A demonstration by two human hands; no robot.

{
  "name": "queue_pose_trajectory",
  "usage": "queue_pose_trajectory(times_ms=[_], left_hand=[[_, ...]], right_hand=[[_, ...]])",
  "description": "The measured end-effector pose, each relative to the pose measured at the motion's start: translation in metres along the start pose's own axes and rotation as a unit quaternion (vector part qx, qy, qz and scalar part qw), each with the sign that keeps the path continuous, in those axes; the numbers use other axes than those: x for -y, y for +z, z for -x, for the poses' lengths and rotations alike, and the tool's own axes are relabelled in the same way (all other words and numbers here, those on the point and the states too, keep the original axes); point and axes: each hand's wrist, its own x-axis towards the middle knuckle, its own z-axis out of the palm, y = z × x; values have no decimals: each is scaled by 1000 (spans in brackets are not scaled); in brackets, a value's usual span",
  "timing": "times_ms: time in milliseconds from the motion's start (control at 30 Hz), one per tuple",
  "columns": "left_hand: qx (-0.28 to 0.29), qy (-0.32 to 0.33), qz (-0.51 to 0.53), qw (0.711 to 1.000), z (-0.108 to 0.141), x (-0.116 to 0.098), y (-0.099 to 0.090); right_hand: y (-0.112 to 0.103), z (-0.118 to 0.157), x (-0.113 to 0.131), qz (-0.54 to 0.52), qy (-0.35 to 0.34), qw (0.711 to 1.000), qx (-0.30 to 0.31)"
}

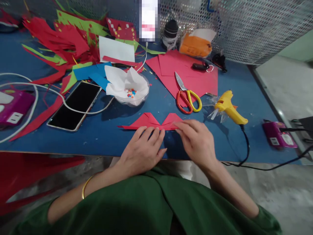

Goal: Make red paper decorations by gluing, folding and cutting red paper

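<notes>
A folded red paper (149, 121) lies near the table's front edge, with two raised peaks and a narrow strip along its lower side. My left hand (144, 147) rests on its lower edge, fingers stretched out and lying flat. At the paper's right part, my right hand (197, 138) has thumb and fingers pinched together on it. Part of that right end is hidden behind my fingers. Just beyond the paper are scissors (187, 96) with one red and one yellow handle, their blades pointing away from me.
A yellow glue gun (230, 106) lies at right, its cord running to a purple box (280, 133). Red sheets (207, 76) lie behind the scissors. A tissue-lined bowl (144, 89) holds small paper bits. At left are a phone (74, 106), a white cable (49, 88) and red scraps (58, 39).
</notes>
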Motion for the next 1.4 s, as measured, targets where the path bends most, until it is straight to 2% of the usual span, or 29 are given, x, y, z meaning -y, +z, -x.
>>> queue_pose_trajectory(times_ms=[100, 233, 300, 367, 467, 533, 567, 667, 700, 733, 767, 833, 900, 933, 967, 1000, 1067, 1200, 1400], left_hand=[[1, 3, 0, 1000, 0, 1, 0], [-1, 1, 7, 1000, 1, 2, 1], [-5, 2, 12, 1000, 1, 2, 1], [-6, 3, 16, 1000, 2, 2, 1], [-5, 2, 20, 1000, 2, 2, 1], [-5, 3, 22, 1000, 3, 2, 2], [-5, 4, 22, 1000, 3, 2, 2], [-8, 4, 16, 1000, 3, 3, 2], [-9, 3, 14, 1000, 3, 3, 2], [-10, 2, 13, 1000, 3, 3, 2], [-10, 2, 13, 1000, 2, 2, 2], [-11, 3, 12, 1000, 1, 2, 2], [-12, 4, 11, 1000, 1, 2, 2], [-9, 4, 11, 1000, 1, 2, 2], [-6, 4, 12, 1000, 1, 2, 2], [-3, 4, 13, 1000, 2, 2, 2], [-4, 6, 14, 1000, 3, 1, 2], [-19, 7, 12, 1000, 4, 0, 2], [-17, -2, 7, 1000, 4, -1, 2]], right_hand=[[-1, -22, -18, -72, 14, 995, 72], [10, -40, -29, -105, 20, 982, 156], [13, -42, -29, -119, 24, 978, 169], [13, -41, -28, -139, 33, 978, 150], [6, -37, -26, -164, 66, 980, 89], [-2, -37, -26, -218, 119, 968, 28], [-7, -38, -27, -262, 154, 953, -15], [-22, -43, -36, -369, 243, 878, -185], [-28, -45, -40, -359, 258, 864, -240], [-34, -46, -43, -321, 266, 864, -284], [-39, -45, -46, -252, 261, 880, -308], [-46, -39, -45, -46, 227, 930, -285], [-44, -26, -34, 129, 166, 961, -177], [-39, -18, -26, 145, 138, 969, -142], [-32, -10, -16, 94, 98, 988, -70], [-23, -2, -6, 29, 46, 998, -34], [-4, 12, 11, -29, -20, 999, 41], [19, 24, 27, 1, -54, 997, 55], [23, 22, 30, 64, -81, 994, 47]])
